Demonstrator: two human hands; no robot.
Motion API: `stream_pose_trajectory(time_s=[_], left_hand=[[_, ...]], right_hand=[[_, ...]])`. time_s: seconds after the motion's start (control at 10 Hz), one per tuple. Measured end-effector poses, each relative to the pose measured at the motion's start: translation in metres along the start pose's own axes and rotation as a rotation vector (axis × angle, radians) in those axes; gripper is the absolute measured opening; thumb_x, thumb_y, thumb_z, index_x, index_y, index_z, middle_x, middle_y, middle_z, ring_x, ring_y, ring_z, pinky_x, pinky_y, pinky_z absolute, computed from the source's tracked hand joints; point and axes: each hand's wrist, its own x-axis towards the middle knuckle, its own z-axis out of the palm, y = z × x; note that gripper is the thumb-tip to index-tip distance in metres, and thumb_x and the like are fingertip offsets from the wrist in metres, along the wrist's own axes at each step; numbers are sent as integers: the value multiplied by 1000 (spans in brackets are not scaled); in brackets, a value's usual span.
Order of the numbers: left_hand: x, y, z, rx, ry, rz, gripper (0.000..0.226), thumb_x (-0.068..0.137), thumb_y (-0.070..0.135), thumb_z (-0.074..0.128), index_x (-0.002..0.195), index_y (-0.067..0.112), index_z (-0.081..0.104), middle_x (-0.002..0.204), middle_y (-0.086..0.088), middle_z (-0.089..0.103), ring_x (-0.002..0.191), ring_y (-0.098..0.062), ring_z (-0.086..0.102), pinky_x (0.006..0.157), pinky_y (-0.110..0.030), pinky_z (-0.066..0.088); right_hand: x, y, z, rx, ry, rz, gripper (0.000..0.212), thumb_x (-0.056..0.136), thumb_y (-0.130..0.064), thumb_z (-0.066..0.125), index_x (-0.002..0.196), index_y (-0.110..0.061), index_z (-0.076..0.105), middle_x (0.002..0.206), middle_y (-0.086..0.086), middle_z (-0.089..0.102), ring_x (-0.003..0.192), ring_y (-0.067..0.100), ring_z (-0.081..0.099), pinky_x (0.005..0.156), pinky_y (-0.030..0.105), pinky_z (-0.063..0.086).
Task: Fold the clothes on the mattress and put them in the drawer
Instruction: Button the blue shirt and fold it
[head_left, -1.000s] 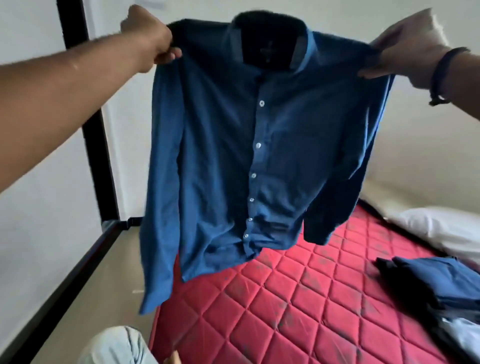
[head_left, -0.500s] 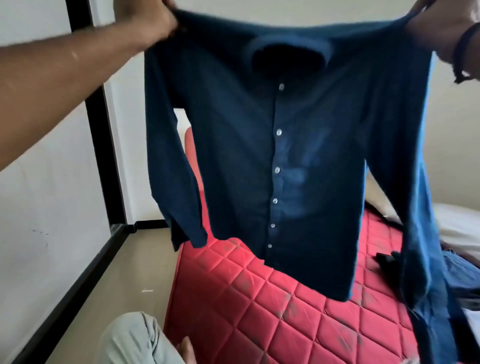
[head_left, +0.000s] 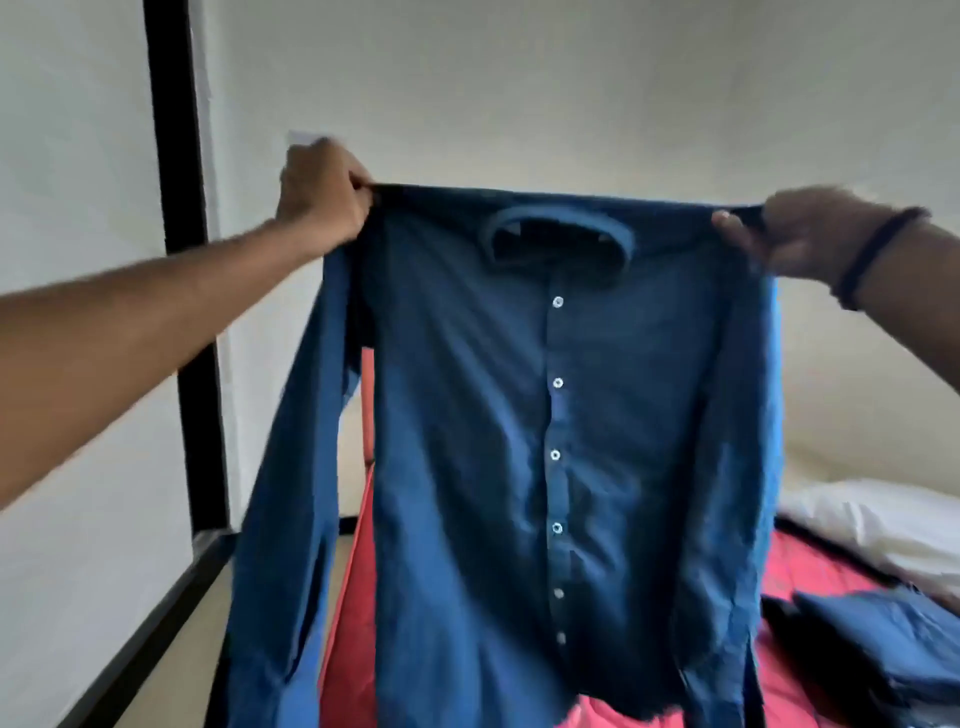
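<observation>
In front of the camera, held up at arm's length, a dark blue button-up shirt (head_left: 524, 441) hangs spread out with its buttoned front facing the viewer, collar at the top and both sleeves dangling down the sides. The left hand (head_left: 324, 195) pinches the shirt's left shoulder seam in closed fingers, and the right hand (head_left: 789, 239), with a dark band (head_left: 878, 254) around its wrist, grips the other shoulder the same way, so the top edge is stretched nearly straight between them. Below and behind the hanging cloth lies the red quilted mattress (head_left: 826, 571), visible at the lower right and in a strip beside the left sleeve. On it, at the right edge, rests a pile of dark blue clothes (head_left: 883, 649), with a white pillow (head_left: 883, 525) just beyond. Farther back, a black vertical post (head_left: 179, 260) stands against the pale wall (head_left: 519, 78).
</observation>
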Motion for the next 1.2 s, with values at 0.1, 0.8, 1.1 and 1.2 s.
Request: stream_pose_trajectory(time_s=[0.1,0.8,1.1,1.2], left_hand=[[30,0,-13,-29,-37,-98,21,88,5,69,104,13,80,97,-14,78,73,-15,77,74,-26,63],[30,-204,330,-183,-253,-654,22,83,4,75,97,19,83,97,-2,78,86,-12,70,76,-16,53],[98,-191,304,-366,18,-452,20,83,15,78,99,27,81,96,9,77,83,0,68,64,-3,50],[66,-186,280,-334,-6,-392,20,84,16,79,101,26,81,96,8,76,91,-1,68,70,-3,49]], right_hand=[[-24,-37,13,258,13,57,30,105,9,34,130,10,50,112,21,64,78,26,76,65,22,61],[176,288,-3,-687,223,122,15,82,-7,65,86,-19,73,80,7,67,64,17,58,62,32,52],[227,221,20,-676,256,-238,12,68,-15,63,72,-24,70,67,0,62,54,13,55,52,27,51],[195,212,11,-701,243,-263,13,71,-12,66,74,-23,72,69,0,64,58,15,57,57,32,53]])
